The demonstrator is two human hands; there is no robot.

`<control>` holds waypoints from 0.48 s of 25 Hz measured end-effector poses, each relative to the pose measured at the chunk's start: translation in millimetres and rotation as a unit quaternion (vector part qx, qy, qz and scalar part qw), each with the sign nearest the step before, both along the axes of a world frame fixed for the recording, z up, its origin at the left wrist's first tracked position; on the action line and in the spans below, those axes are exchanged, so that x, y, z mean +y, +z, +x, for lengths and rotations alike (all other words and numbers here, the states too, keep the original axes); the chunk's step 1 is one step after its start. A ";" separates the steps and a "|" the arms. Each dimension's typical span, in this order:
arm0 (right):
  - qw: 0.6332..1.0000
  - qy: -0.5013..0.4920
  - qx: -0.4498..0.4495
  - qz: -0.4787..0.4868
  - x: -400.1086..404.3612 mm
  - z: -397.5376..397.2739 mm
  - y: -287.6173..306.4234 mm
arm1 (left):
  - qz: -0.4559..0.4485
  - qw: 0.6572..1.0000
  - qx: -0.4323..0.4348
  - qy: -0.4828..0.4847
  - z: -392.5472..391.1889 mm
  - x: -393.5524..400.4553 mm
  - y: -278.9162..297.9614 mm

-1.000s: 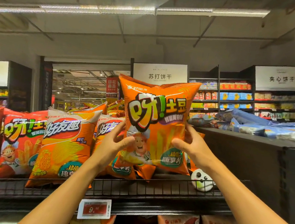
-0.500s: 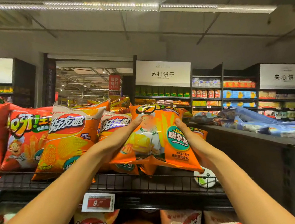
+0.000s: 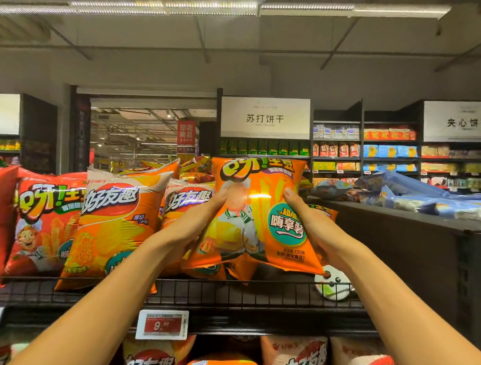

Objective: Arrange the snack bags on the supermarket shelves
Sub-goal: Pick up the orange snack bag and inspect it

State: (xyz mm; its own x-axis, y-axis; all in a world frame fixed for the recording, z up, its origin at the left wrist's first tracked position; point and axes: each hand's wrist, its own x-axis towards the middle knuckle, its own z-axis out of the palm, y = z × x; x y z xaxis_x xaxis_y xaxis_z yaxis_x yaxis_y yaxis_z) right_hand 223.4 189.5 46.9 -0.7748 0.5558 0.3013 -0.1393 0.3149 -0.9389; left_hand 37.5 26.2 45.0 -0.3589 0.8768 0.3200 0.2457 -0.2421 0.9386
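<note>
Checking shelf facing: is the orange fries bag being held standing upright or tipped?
Tipped: orange fries bag leans back, its top away, gripped by left hand and right hand.

Both arms reach forward — left hand (image 3: 198, 222) and right hand (image 3: 310, 225) (thumbs up front) gripping.

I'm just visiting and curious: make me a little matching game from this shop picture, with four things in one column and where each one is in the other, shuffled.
Things:
1. orange fries bag
2. price tag
3. blue packets
4. white round toy

Places:
A. heaped on the dark counter at right
B. clipped to the front edge of the wire shelf
C. held between the left hand and right hand
D. on the wire shelf, below the right hand

Pairs: 1-C, 2-B, 3-A, 4-D
</note>
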 end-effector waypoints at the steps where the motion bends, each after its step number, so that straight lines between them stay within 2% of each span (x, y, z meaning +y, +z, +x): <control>1: 1.000 -0.002 0.017 0.016 -0.7 1.0 0.0 | 0.010 1.000 0.016 -0.003 0.0 0.7 0.5; 6: 0.994 -0.012 0.097 0.055 -2.1 4.7 -6.1 | 0.138 0.990 0.017 -0.013 -4.2 0.5 -2.1; 9: 0.991 -0.004 0.126 0.050 -0.7 5.6 -6.3 | 0.162 0.986 0.039 -0.017 -2.8 -1.2 -2.6; 10: 0.989 -0.010 0.136 0.049 -0.4 5.5 -5.8 | 0.159 0.986 0.045 0.002 0.0 -1.4 -1.4; 12: 0.985 -0.037 0.162 0.052 -2.5 3.6 -5.6 | 0.155 0.981 0.064 0.100 5.4 3.0 -0.5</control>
State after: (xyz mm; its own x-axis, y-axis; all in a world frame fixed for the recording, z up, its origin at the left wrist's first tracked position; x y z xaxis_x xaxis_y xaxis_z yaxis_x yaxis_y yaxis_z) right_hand 227.0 187.0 41.3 -0.5870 0.5596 0.5850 -0.4000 0.4277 -0.8106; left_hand 42.9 29.2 44.5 -0.4537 0.6460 0.6138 0.4279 -0.4463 0.7860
